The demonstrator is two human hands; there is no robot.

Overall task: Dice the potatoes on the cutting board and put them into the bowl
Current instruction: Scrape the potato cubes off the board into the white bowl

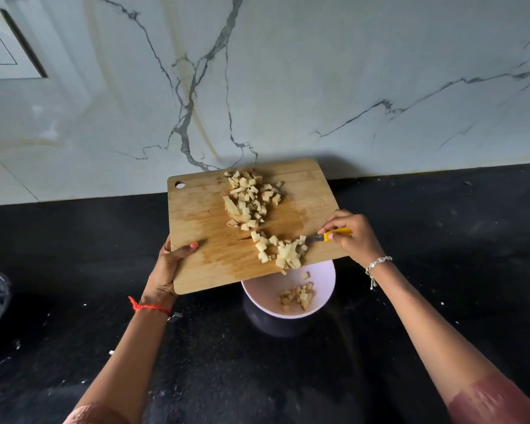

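Where right hand (pixel 354 237) scrapes — potato dice (pixel 283 252).

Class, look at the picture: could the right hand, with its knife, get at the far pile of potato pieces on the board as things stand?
Probably yes. The right hand holds the knife over the cutting board, and nothing lies between the blade and the far pile except bare board.
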